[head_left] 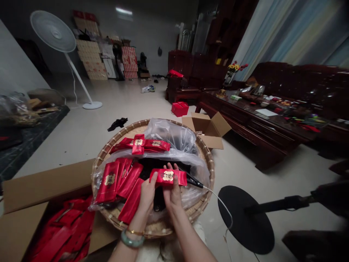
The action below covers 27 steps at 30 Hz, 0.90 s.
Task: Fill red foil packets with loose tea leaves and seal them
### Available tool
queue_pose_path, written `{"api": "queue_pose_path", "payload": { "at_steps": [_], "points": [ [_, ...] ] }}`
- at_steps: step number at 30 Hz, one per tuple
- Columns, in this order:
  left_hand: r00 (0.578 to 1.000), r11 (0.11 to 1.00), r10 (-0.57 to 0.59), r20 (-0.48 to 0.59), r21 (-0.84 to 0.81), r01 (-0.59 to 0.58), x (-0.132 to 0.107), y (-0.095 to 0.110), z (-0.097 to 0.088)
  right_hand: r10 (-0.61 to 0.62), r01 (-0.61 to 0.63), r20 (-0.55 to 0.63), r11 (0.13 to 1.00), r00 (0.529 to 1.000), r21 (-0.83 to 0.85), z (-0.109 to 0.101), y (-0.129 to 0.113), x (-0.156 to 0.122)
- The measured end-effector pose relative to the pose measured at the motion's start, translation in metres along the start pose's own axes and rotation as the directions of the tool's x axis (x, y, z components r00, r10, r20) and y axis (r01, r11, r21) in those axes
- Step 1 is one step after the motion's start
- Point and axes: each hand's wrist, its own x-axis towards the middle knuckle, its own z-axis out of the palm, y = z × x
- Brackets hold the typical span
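Note:
Both my hands hold one small red foil packet (168,177) with a gold label, level over a round woven basket tray (207,160). My left hand (147,194), with a green bangle on its wrist, grips the packet's left end. My right hand (172,194) closes on its middle and right part. Several more red packets (120,182) lie in a row on clear plastic (174,136) in the basket, left of my hands. A few others (144,144) lie at the basket's far side. Dark loose material sits under the plastic.
An open cardboard box (40,203) with many red packets stands at the lower left. A black tool with a white cable (218,198) lies on the basket's right. A black round stand base (245,218), an empty carton (208,127), a white fan (54,32) and dark wooden furniture (259,123) surround me.

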Motion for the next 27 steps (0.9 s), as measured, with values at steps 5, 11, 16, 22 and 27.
{"api": "queue_pose_path", "payload": {
  "at_steps": [5, 11, 16, 22, 27],
  "points": [
    [0.995, 0.963, -0.088, 0.052, -0.253, 0.098, -0.011, -0.007, 0.008, -0.049, 0.05, -0.039, 0.999, 0.998, 0.007, 0.006, 0.0, 0.017],
    [0.995, 0.9, -0.097, -0.027, -0.43, 0.076, -0.015, -0.01, 0.004, -0.041, 0.041, -0.067, 0.999, 0.997, -0.004, -0.003, 0.005, 0.02],
    [0.956, 0.736, -0.274, -0.103, -0.662, 0.14, -0.009, -0.005, 0.001, -0.049, 0.049, 0.002, 0.993, 0.999, -0.108, 0.003, 0.004, 0.014],
    [0.937, 0.617, -0.346, 0.039, -0.743, 0.259, -0.001, 0.0, -0.005, -0.021, 0.105, 0.26, 0.944, 0.965, -0.311, 0.006, 0.001, 0.001],
    [0.916, 0.605, -0.393, 0.078, -0.728, 0.321, 0.005, -0.013, -0.011, 0.074, 0.14, 0.461, 0.899, 0.885, -0.414, 0.02, -0.016, -0.001]
  ]
}}
